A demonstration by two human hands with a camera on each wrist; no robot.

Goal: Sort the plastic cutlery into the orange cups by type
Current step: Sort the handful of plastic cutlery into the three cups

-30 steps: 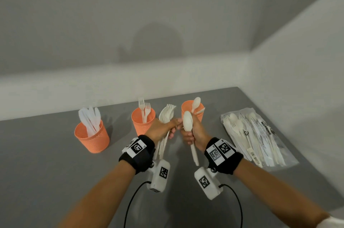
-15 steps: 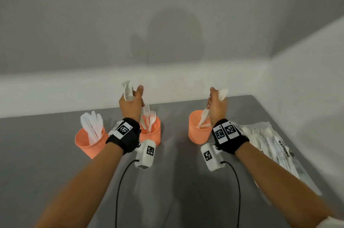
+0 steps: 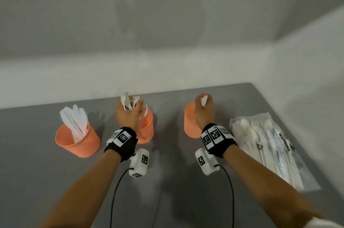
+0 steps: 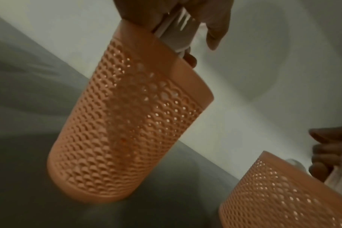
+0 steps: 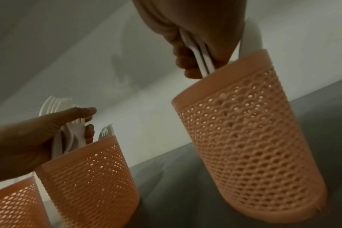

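Observation:
Three orange mesh cups stand in a row on the grey table [image 3: 167,200]. The left cup [image 3: 77,141] holds white knives [image 3: 74,121]. Over the middle cup [image 3: 148,131], my left hand [image 3: 130,112] grips a bunch of white forks [image 3: 125,100]; their handles reach down into the cup [image 4: 131,123]. Other forks stand in it. My right hand [image 3: 204,108] grips white spoons [image 3: 204,101] above the right cup [image 3: 189,125]. In the right wrist view their handles [image 5: 202,60] dip past the rim of that cup [image 5: 244,138].
A clear plastic bag of white cutlery [image 3: 270,146] lies at the right, beside the side wall. The back wall runs close behind the cups. Cables from the wrist cameras trail toward the table's near edge.
My hands have parted from the middle of the table. The left has carried the forks to the middle cup, the right the spoons to the right cup, and both have lowered.

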